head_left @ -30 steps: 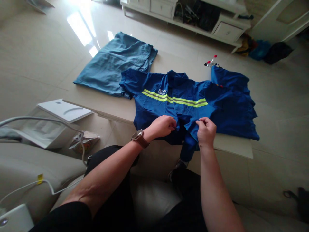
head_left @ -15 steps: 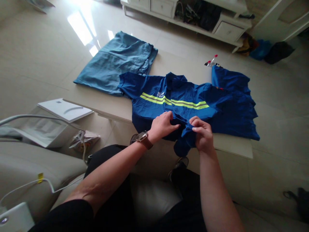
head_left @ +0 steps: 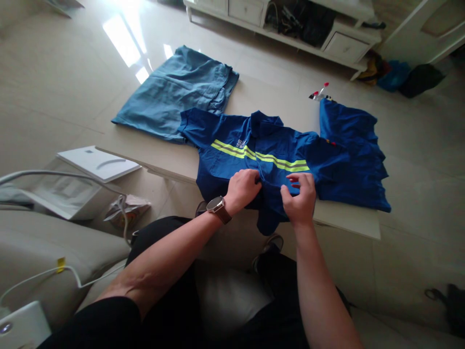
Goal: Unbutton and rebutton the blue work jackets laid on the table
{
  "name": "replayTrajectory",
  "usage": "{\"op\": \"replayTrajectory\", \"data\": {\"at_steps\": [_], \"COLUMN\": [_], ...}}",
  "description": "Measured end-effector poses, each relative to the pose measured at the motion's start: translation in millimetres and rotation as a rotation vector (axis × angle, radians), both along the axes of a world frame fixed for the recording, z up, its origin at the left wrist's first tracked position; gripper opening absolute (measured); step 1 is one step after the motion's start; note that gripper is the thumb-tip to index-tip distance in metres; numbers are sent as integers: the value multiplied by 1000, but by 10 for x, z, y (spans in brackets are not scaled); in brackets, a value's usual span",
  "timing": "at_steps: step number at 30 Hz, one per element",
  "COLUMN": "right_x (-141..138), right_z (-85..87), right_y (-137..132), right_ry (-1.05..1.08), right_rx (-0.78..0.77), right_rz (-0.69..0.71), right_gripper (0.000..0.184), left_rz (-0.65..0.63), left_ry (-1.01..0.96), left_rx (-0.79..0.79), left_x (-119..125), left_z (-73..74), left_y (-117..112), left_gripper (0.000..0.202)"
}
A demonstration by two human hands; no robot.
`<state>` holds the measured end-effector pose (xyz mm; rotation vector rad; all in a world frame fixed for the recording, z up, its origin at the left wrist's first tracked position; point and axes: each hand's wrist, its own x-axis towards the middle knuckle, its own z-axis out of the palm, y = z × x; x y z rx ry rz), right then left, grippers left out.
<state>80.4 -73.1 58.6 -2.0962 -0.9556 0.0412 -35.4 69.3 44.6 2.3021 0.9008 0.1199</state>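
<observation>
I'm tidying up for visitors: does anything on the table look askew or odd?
Yes, the striped blue shirt looks askew: its lower part droops over the near edge of the table instead of lying flat. I see no spill or damage.

A pale room, bright at the back

The floor [head_left: 54,82] has big, pale, shiny tiles with thin lines between them. At the top left, bright white light [head_left: 121,41] bounces off it. A long, low white cabinet [head_left: 245,12] stands at the back on short legs. It has drawers and an open shelf full of dark things [head_left: 314,24]. To its right is what looks like a white door [head_left: 410,31]. A pale table [head_left: 348,218] stands in the middle. A soft, light sofa [head_left: 43,237] fills the bottom left. The bottom right is dim.
</observation>
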Motion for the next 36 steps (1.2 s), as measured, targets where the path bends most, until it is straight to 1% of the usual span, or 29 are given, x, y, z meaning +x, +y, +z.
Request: {"op": "replayTrajectory", "data": {"at_steps": [2,4,6,9,12,15,16,18,21,23,26,28,30,33,36], "right_x": [-99,-164,-181,-153,-120,-103,-99,-87,-38,28,152,217,252,255,219], "right_z": [11,-2,-33,-76,-114,-164,-179,-192,-171,-152,-155,-178,-201,-207,-177], "right_y": [39,70,84,79,69,63,60,50,19,-13,-60,-76,-76,-64,-53], "right_ry": [-56,-80,-84,-67,-33,7,13,12,-10,-50,-120,-113,-73,-32,87], "right_rx": [-43,-81,-103,-114,-137,-182,-197,-204,-163,-129,-95,-83,-70,-46,-17], "right_rz": [167,270,290,266,302,327,328,324,286,197,19,-41,-51,-46,-37], "right_gripper": [15,12,11,12,10,3,6,14,17,16,16,16,19,25,19], "left_rz": [-11,-25,-39,-64,-85,-115,-126,-137,-133,-116,-89,-86,-118,-226,-341], "left_ry": [-7,-15,-24,-36,-16,5,-1,-24,-54,-70,-102,-113,-85,14,114], "left_rx": [-26,-38,-42,-40,-24,-8,-8,-23,-66,-77,-89,-103,-104,-84,-120], "left_x": [7,10,10,5,-2,-12,-16,-20,-17,-11,-13,-29,-57,-110,-145], "left_z": [10,15,8,-1,18,39,38,23,-2,0,26,40,43,30,24], "left_y": [-11,-16,-12,-5,-11,-11,-5,16,60,93,142,170,190,212,229], "left_gripper": [12,13,14,14,15,16,16,16,21,25,27,25,24,24,21]}}
